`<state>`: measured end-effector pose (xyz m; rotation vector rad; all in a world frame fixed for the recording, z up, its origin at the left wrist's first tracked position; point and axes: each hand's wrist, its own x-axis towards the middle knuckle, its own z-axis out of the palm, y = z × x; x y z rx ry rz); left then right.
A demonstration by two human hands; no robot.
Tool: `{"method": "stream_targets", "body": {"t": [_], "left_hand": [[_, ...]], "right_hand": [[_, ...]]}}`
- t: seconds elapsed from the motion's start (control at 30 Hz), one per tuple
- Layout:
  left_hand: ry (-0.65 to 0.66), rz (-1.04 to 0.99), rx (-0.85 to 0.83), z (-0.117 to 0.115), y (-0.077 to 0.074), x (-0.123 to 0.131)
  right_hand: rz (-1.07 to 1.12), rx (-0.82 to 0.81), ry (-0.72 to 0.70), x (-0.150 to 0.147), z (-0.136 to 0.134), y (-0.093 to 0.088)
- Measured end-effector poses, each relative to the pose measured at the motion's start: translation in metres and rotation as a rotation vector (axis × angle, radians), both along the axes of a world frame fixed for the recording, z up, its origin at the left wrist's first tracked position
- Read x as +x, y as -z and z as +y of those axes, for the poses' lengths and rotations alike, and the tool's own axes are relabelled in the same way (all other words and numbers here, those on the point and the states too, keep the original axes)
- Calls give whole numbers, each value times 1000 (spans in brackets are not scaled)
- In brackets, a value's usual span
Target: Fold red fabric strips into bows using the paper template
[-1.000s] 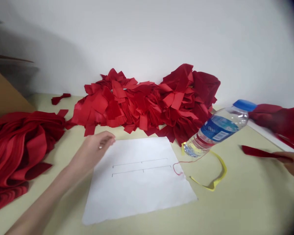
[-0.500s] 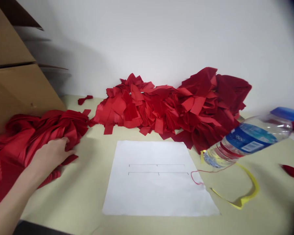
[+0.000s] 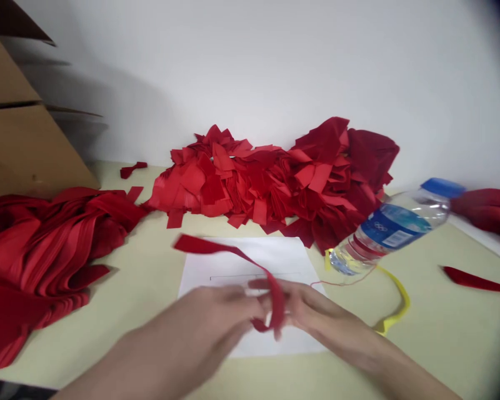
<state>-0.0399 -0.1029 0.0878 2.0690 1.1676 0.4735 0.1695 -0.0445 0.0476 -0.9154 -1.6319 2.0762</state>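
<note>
A red velvet-like ribbon strip [image 3: 233,251] curls in the air over a white sheet of paper [image 3: 291,255], its free end pointing left. My left hand [image 3: 220,308] comes in from the lower left, with its fingers closed on the strip. From the other side my right hand [image 3: 306,305] meets it, fingers also closed about the looped part of the strip. Both hands are close together and somewhat blurred, so the exact finger contact is partly hidden. Ruled lines on the paper show just above the hands.
Many red strips lie in a heap [image 3: 54,239] at left beside a cardboard box [image 3: 29,150]. A pile of red pieces [image 3: 270,183] sits against the wall. At right are a tilted water bottle [image 3: 400,225], a yellow strip [image 3: 402,300] and a loose red strip [image 3: 479,280].
My left hand has left the red heap at left and come over the paper with a ribbon strip. My right hand has entered from the lower right and met it.
</note>
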Motion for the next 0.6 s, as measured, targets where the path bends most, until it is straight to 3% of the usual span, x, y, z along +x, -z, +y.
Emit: {"method": "stream_targets", "body": {"t": [0.07, 0.13, 0.3, 0.43, 0.53, 0.6], "left_hand": [[69, 126, -7, 1, 3, 22], [15, 130, -73, 4, 11, 26], [-273, -104, -250, 18, 29, -10], [-492, -121, -316, 19, 26, -39], [-521, -137, -302, 20, 24, -50], [-472, -162, -300, 25, 27, -57]], "right_hand": [[17, -103, 137, -18, 8, -1], [29, -96, 231, -19, 20, 0], [145, 57, 616, 20, 41, -3], [249, 251, 991, 57, 41, -11], [233, 319, 1162, 77, 37, -11], [162, 327, 1172, 87, 35, -8]]}}
